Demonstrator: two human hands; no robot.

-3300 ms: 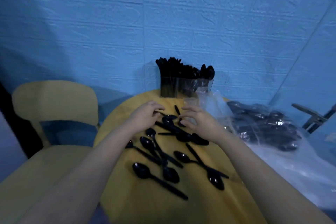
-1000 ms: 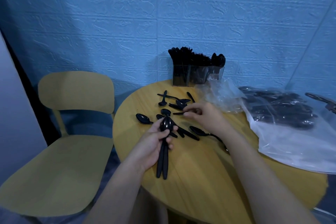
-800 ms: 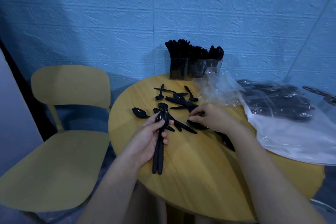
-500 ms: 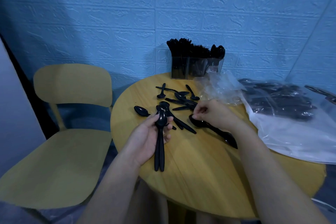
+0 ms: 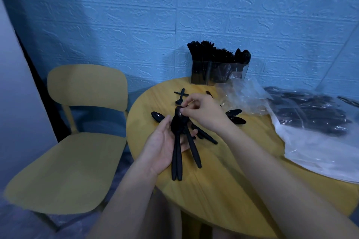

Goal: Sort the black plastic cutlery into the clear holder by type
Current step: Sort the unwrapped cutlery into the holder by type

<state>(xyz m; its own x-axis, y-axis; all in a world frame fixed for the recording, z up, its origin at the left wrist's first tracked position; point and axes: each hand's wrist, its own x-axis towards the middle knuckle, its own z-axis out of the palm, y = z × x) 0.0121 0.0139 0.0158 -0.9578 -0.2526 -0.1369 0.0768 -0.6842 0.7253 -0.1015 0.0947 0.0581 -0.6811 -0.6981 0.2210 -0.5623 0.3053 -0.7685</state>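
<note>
My left hand (image 5: 162, 147) holds a stack of black spoons (image 5: 177, 149) palm up over the round wooden table (image 5: 217, 176), handles pointing toward me. My right hand (image 5: 204, 112) pinches the bowl of another black spoon (image 5: 192, 145) and lays it against that stack. Loose spoons lie on the table: one to the left (image 5: 157, 117), two to the right (image 5: 236, 116), more at the back (image 5: 180, 96). The clear holder (image 5: 217, 72) stands at the table's far edge against the wall, packed with black cutlery in three compartments.
A crumpled clear plastic bag (image 5: 242, 96) lies right of the holder. A larger bag of black cutlery (image 5: 314, 120) covers the table's right side. A yellow chair (image 5: 77, 137) stands to the left. The blue textured wall is close behind.
My right hand lifted a spoon off the table and brought it left to the stack in my left hand. My left hand kept its grip on the spoons.
</note>
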